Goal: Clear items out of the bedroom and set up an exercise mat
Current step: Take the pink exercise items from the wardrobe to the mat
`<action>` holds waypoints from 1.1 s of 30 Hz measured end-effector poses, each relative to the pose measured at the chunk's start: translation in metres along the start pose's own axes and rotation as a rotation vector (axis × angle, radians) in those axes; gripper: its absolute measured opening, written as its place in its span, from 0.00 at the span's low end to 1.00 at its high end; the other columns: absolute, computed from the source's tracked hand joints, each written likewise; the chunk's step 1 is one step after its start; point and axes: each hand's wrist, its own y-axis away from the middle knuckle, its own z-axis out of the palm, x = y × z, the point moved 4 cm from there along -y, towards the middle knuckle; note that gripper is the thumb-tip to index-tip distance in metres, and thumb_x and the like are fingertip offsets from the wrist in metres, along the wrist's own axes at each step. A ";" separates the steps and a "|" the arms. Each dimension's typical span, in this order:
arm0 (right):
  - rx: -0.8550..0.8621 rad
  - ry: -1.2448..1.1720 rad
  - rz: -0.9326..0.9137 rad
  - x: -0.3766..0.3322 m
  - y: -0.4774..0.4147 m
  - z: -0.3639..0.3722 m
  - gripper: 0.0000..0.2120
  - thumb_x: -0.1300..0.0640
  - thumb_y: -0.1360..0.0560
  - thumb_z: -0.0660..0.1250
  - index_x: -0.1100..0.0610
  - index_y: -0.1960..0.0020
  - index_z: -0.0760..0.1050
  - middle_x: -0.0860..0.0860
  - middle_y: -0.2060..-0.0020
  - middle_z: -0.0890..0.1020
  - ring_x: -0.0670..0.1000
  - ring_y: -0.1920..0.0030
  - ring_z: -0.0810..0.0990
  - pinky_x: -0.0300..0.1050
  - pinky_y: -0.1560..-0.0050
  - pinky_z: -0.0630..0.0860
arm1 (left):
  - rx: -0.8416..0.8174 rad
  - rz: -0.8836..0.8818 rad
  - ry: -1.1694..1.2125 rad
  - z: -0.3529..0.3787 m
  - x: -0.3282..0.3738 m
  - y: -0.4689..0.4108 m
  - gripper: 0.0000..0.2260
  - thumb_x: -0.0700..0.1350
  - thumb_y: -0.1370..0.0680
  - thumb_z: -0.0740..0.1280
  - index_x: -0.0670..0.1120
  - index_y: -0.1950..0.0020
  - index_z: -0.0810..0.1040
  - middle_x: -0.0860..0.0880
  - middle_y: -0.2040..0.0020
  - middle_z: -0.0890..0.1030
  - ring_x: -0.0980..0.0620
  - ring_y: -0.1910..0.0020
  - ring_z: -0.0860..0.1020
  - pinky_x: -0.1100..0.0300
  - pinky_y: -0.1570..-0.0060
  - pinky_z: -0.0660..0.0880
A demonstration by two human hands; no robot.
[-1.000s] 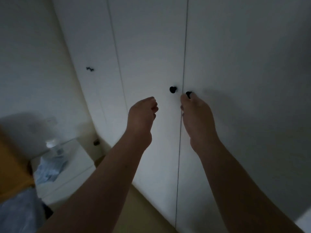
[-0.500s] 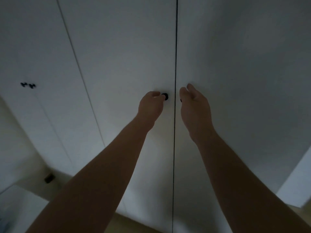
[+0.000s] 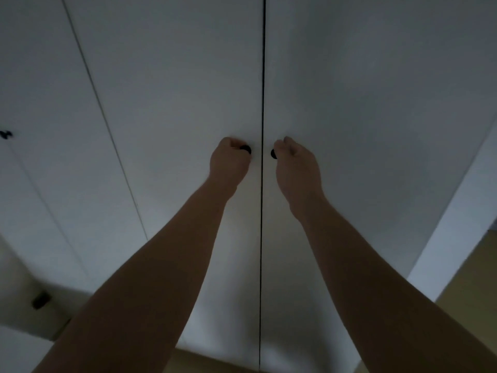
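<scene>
Grips left knob [image 3: 246, 149] with left hand [image 3: 228, 161], fingers curled tight round it, only the knob's dark right edge showing past the fingertips. Pinches right knob [image 3: 273, 154] with right hand [image 3: 297, 168], thumb and forefinger closed narrow on it, other fingers folded in behind, black rim poking out just left of the fingertips. Holds both bare arms stretched up and forward. Faces white wardrobe: left door [image 3: 174, 90] behind left-hand fingers, right door [image 3: 376, 90] behind right-hand fingers, dark seam [image 3: 263, 76] running straight between the two sets of fingertips, close to both knobs, doors flush. Shows another door [image 3: 40, 103] well left of left-hand fingers, with a pair of small black knobs [image 3: 6, 134] far off at roughly fingertip height. Shows small dark object [image 3: 40, 302] far below and left of the fingers, too dim to identify. Shows yellowish floor [image 3: 470, 278] below and right of right-hand fingers, beside white side panel [image 3: 443, 238]. Dim light throughout
</scene>
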 end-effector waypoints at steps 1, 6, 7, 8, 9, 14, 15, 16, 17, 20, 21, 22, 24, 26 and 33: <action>-0.001 -0.009 0.000 0.000 0.005 0.001 0.14 0.51 0.17 0.56 0.58 0.41 0.76 0.47 0.57 0.78 0.48 0.53 0.75 0.41 0.49 0.66 | 0.026 0.023 -0.033 -0.002 0.001 0.002 0.08 0.40 0.26 0.68 0.49 0.49 0.77 0.48 0.51 0.82 0.47 0.51 0.81 0.52 0.47 0.80; -0.055 0.000 0.031 0.000 0.019 0.017 0.15 0.46 0.18 0.57 0.55 0.43 0.76 0.55 0.51 0.78 0.54 0.50 0.76 0.46 0.47 0.70 | 0.154 0.086 -0.025 -0.025 -0.001 0.037 0.02 0.47 0.25 0.66 0.50 0.54 0.76 0.51 0.59 0.83 0.49 0.57 0.82 0.49 0.51 0.80; -0.089 -0.007 0.047 -0.002 0.021 0.022 0.15 0.44 0.18 0.57 0.52 0.41 0.75 0.53 0.48 0.77 0.54 0.46 0.77 0.46 0.44 0.71 | 0.187 0.093 -0.012 -0.032 -0.003 0.046 0.04 0.48 0.24 0.66 0.49 0.55 0.76 0.50 0.61 0.82 0.49 0.59 0.81 0.49 0.53 0.80; -0.135 -0.023 0.052 -0.005 0.024 0.027 0.18 0.43 0.18 0.57 0.51 0.35 0.74 0.52 0.42 0.78 0.53 0.41 0.77 0.47 0.40 0.72 | 0.222 0.108 -0.001 -0.040 -0.005 0.055 0.05 0.49 0.22 0.66 0.48 0.55 0.76 0.50 0.61 0.82 0.49 0.60 0.81 0.49 0.54 0.79; -0.196 -0.048 0.051 -0.009 0.028 0.034 0.20 0.43 0.18 0.57 0.50 0.31 0.73 0.51 0.38 0.78 0.53 0.39 0.77 0.46 0.38 0.72 | 0.256 0.135 0.013 -0.050 -0.006 0.066 0.07 0.50 0.21 0.66 0.47 0.55 0.76 0.49 0.61 0.81 0.49 0.60 0.80 0.49 0.55 0.79; -0.381 -0.106 -0.072 -0.029 0.072 0.065 0.19 0.46 0.17 0.58 0.50 0.64 0.73 0.42 0.75 0.73 0.40 0.72 0.70 0.33 0.68 0.68 | 0.357 0.221 0.077 -0.094 -0.010 0.113 0.09 0.46 0.19 0.64 0.44 0.56 0.77 0.50 0.64 0.78 0.54 0.65 0.76 0.56 0.60 0.75; -0.386 -0.126 -0.097 -0.031 0.081 0.069 0.18 0.47 0.17 0.59 0.51 0.64 0.74 0.40 0.77 0.73 0.39 0.74 0.69 0.31 0.70 0.67 | 0.375 0.223 0.087 -0.102 -0.010 0.119 0.09 0.45 0.19 0.64 0.43 0.56 0.77 0.51 0.66 0.77 0.55 0.66 0.75 0.57 0.60 0.74; -0.406 -0.137 -0.132 -0.035 0.089 0.075 0.17 0.47 0.17 0.61 0.52 0.62 0.77 0.39 0.77 0.74 0.39 0.74 0.71 0.29 0.70 0.68 | 0.403 0.224 0.095 -0.113 -0.010 0.125 0.09 0.45 0.19 0.64 0.43 0.58 0.76 0.52 0.67 0.76 0.56 0.67 0.74 0.57 0.61 0.73; -0.425 -0.136 -0.170 -0.041 0.097 0.079 0.16 0.47 0.18 0.62 0.54 0.59 0.81 0.39 0.75 0.76 0.39 0.73 0.73 0.30 0.68 0.70 | 0.427 0.228 0.103 -0.124 -0.010 0.131 0.10 0.44 0.19 0.63 0.43 0.59 0.76 0.53 0.69 0.75 0.56 0.68 0.73 0.58 0.62 0.71; -0.489 -0.146 -0.249 -0.056 0.115 0.093 0.17 0.46 0.20 0.65 0.58 0.54 0.84 0.53 0.65 0.84 0.53 0.63 0.82 0.47 0.57 0.82 | 0.472 0.237 0.135 -0.152 -0.013 0.144 0.10 0.44 0.19 0.63 0.44 0.59 0.76 0.52 0.68 0.75 0.55 0.67 0.73 0.57 0.62 0.71; -0.503 -0.169 -0.260 -0.060 0.119 0.098 0.19 0.46 0.20 0.65 0.61 0.55 0.83 0.58 0.64 0.83 0.57 0.61 0.82 0.53 0.54 0.82 | 0.486 0.238 0.145 -0.161 -0.015 0.148 0.09 0.44 0.19 0.63 0.44 0.58 0.76 0.51 0.66 0.76 0.54 0.65 0.74 0.56 0.60 0.73; -0.517 -0.192 -0.263 -0.065 0.124 0.105 0.21 0.45 0.20 0.65 0.63 0.57 0.82 0.61 0.64 0.82 0.61 0.60 0.82 0.58 0.52 0.80 | 0.511 0.238 0.151 -0.172 -0.018 0.153 0.08 0.44 0.20 0.64 0.44 0.56 0.77 0.50 0.63 0.77 0.53 0.63 0.75 0.54 0.58 0.74; -0.540 -0.233 -0.257 -0.070 0.132 0.118 0.26 0.41 0.22 0.64 0.66 0.56 0.81 0.64 0.62 0.82 0.64 0.57 0.82 0.62 0.51 0.79 | 0.555 0.221 0.159 -0.189 -0.024 0.161 0.05 0.45 0.20 0.64 0.45 0.52 0.78 0.51 0.58 0.80 0.53 0.58 0.78 0.54 0.53 0.76; -0.572 -0.259 -0.232 -0.074 0.139 0.133 0.29 0.37 0.25 0.63 0.64 0.54 0.81 0.63 0.60 0.83 0.63 0.56 0.83 0.63 0.49 0.79 | 0.598 0.208 0.175 -0.204 -0.030 0.170 0.06 0.46 0.19 0.64 0.47 0.45 0.79 0.55 0.52 0.81 0.54 0.53 0.80 0.56 0.50 0.76; -0.701 -0.246 -0.233 -0.105 0.176 0.188 0.34 0.32 0.26 0.60 0.64 0.51 0.80 0.61 0.57 0.84 0.59 0.53 0.84 0.61 0.48 0.80 | 0.803 0.151 0.241 -0.263 -0.050 0.199 0.10 0.50 0.19 0.64 0.48 0.45 0.82 0.55 0.55 0.82 0.60 0.57 0.79 0.61 0.54 0.75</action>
